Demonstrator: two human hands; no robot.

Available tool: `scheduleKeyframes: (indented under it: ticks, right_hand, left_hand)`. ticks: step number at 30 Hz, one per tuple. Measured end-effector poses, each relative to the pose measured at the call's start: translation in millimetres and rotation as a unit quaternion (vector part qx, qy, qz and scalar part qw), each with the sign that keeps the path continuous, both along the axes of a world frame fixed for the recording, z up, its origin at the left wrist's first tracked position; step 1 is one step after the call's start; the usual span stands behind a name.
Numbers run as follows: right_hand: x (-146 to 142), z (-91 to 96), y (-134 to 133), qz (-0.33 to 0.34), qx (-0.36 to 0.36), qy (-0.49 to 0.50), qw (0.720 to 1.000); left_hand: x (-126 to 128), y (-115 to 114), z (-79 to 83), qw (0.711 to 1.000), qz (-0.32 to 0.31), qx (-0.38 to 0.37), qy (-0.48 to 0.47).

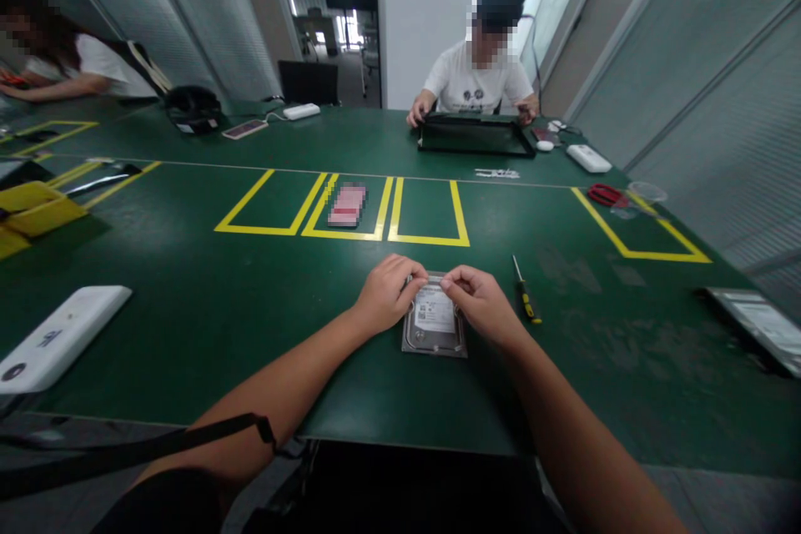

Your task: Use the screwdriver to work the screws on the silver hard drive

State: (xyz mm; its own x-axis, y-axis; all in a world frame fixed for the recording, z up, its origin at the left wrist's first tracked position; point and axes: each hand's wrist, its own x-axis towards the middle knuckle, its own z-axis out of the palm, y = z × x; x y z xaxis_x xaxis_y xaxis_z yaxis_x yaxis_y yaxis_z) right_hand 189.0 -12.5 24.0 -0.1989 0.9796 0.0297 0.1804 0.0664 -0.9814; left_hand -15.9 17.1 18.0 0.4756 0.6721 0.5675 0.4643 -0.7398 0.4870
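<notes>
A hard drive with a white label lies on the green table in front of me, its far end partly hidden by my fingers. My left hand is at its upper left, thumb and forefinger pinched together over the far end. Opposite it, my right hand makes a similar pinch at the upper right, close to the left fingertips. Whatever is between the fingertips is too small or hidden to make out. To the right of my right hand lies a screwdriver with a yellow and black handle.
Yellow tape outlines mark the table, one around a pink phone-like object. A white device lies left; another drive-like unit lies right. Across the table, a person holds a black frame. Another person sits far left.
</notes>
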Motion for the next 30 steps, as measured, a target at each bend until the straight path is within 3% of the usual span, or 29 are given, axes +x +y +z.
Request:
scheduleKeyframes:
  ticks: [4, 9, 12, 14, 19, 30]
  right_hand:
    - [32.5, 3.9, -11.2, -0.065, 0.068, -0.185, 0.978]
    - [79.7, 0.4, -35.6, -0.182, 0.127, -0.444, 0.868]
    - [97.7, -7.5, -47.7, -0.246, 0.106, -0.533, 0.802]
    - [103.5, -12.9, -52.1, -0.266, 0.087, -0.560, 0.780]
    - [104.2, -22.0, -52.6, -0.262, 0.054, -0.565, 0.781]
    - [104.2, -25.8, -51.7, -0.250, 0.024, -0.572, 0.781]
  left_hand:
    - [-14.7, 3.2, 6.1, 0.995, -0.021, -0.037, 0.088]
    - [-29.7, 2.4, 4.7, 0.985, -0.020, -0.044, 0.167]
    - [-33.6, 3.4, -0.2, 0.979, -0.031, -0.034, 0.200]
    - [-34.4, 4.2, -2.9, 0.976, -0.044, -0.036, 0.209]
    - [-33.4, 2.9, -4.3, 0.971, -0.079, -0.037, 0.223]
    - [-34.7, 2.8, -0.5, 0.968, -0.079, -0.034, 0.236]
